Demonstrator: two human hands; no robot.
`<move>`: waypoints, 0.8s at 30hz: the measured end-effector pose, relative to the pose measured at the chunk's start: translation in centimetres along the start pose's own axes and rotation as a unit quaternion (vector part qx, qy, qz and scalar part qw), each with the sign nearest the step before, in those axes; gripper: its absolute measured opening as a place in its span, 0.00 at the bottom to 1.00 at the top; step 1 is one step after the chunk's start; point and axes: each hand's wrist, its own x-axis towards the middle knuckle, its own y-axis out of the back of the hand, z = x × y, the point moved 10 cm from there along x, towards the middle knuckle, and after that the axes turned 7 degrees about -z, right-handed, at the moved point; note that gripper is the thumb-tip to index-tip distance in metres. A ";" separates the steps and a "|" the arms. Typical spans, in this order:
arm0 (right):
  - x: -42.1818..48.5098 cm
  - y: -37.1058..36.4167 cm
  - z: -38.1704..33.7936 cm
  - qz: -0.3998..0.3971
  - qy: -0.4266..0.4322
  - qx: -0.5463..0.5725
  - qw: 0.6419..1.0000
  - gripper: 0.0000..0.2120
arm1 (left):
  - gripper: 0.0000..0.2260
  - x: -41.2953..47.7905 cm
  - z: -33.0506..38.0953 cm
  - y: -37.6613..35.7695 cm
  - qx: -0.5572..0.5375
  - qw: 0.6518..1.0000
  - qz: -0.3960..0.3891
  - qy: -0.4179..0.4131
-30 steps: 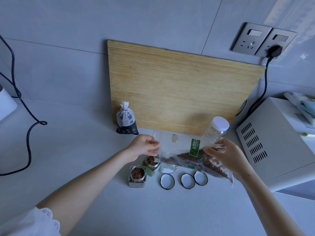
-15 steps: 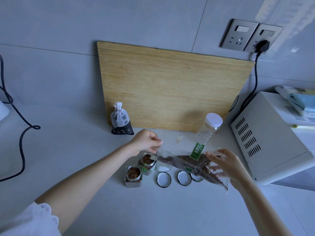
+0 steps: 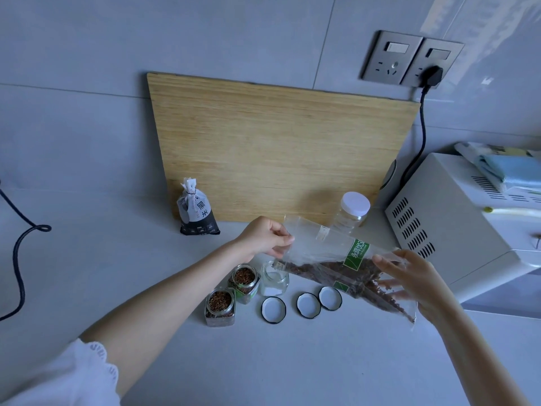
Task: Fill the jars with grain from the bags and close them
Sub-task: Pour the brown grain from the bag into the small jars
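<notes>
My left hand (image 3: 265, 237) pinches the open mouth of a clear plastic bag (image 3: 330, 259) of reddish-brown grain. My right hand (image 3: 409, 281) holds the bag's far end, fingers spread under it. The bag lies tilted, its lower mouth corner just above an empty glass jar (image 3: 275, 281). Two glass jars hold grain: one (image 3: 245, 283) beside the empty jar, another (image 3: 220, 306) in front of it to the left. Three white lids (image 3: 273, 309) (image 3: 308, 305) (image 3: 330, 298) lie face up on the counter. A small tied black-rice bag (image 3: 196, 212) stands by the board.
A bamboo cutting board (image 3: 278, 148) leans on the tiled wall. A clear white-capped jar (image 3: 349, 216) stands behind the bag. A white appliance (image 3: 456, 230) fills the right side, its cord plugged into a wall socket (image 3: 430, 76). A black cable (image 3: 20, 253) loops at the left.
The bag's mouth has shifted right, from over the second filled jar to over the empty one. The view has also shifted slightly.
</notes>
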 end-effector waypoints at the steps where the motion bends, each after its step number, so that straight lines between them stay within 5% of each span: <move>1: 0.0 0.2 -0.2 0.003 0.003 -0.006 1.000 0.18 | 0.03 0.2 -0.1 -0.2 -0.002 1.000 -0.002 0.000; 5: 0.2 0.8 -0.8 0.024 0.023 -0.043 0.999 0.13 | 0.03 0.6 -1.5 -0.9 -0.031 0.999 -0.014 0.002; 15: 1.0 -0.4 -4.3 0.062 0.076 -0.245 0.965 0.20 | 0.02 -0.1 -5.2 -0.2 -0.135 0.991 -0.006 0.013; 24: 0.9 -0.8 -5.8 0.058 0.082 -0.267 0.959 0.29 | 0.03 -0.3 -5.5 0.0 -0.151 0.988 -0.003 0.014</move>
